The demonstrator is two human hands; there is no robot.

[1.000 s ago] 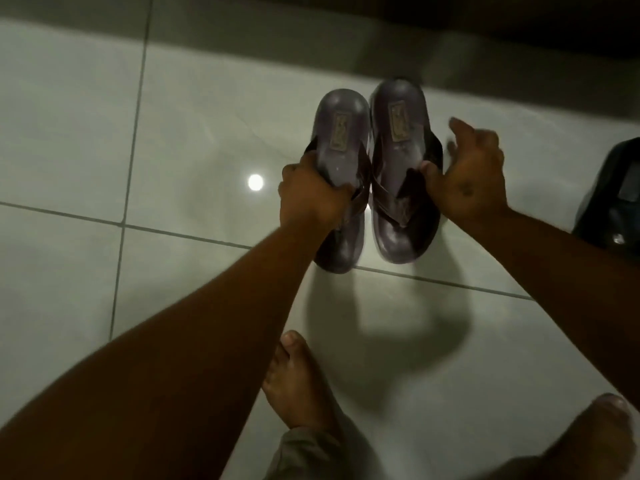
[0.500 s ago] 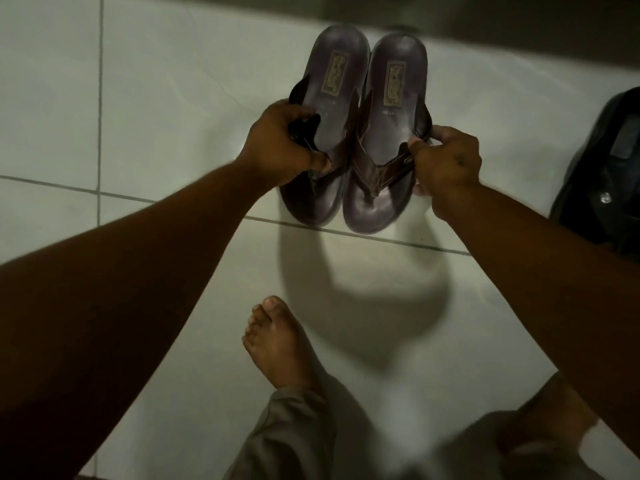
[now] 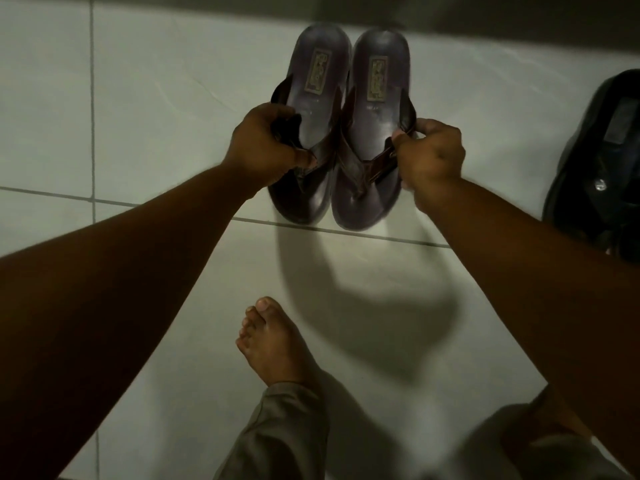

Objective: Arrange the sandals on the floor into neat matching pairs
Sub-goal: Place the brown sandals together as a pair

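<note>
Two dark brown thong sandals lie side by side, heels toward a dark wall base, toes toward me. My left hand (image 3: 265, 143) grips the outer strap of the left sandal (image 3: 317, 109). My right hand (image 3: 431, 157) pinches the outer strap of the right sandal (image 3: 375, 126). The two soles touch along their inner edges and stand parallel. I cannot tell whether they rest on the white tiles or hover just above them; a large shadow falls in front of them.
A black sandal (image 3: 602, 161) lies at the right edge, partly cut off. My bare left foot (image 3: 273, 341) and trouser leg (image 3: 277, 434) stand close behind the pair. White floor tiles (image 3: 138, 98) stretch to the left; a dark wall base (image 3: 485, 15) runs along the top.
The pair has been brought closer together and straightened, so that both sandals now stand parallel. Both hands shifted their hold to the outer straps.
</note>
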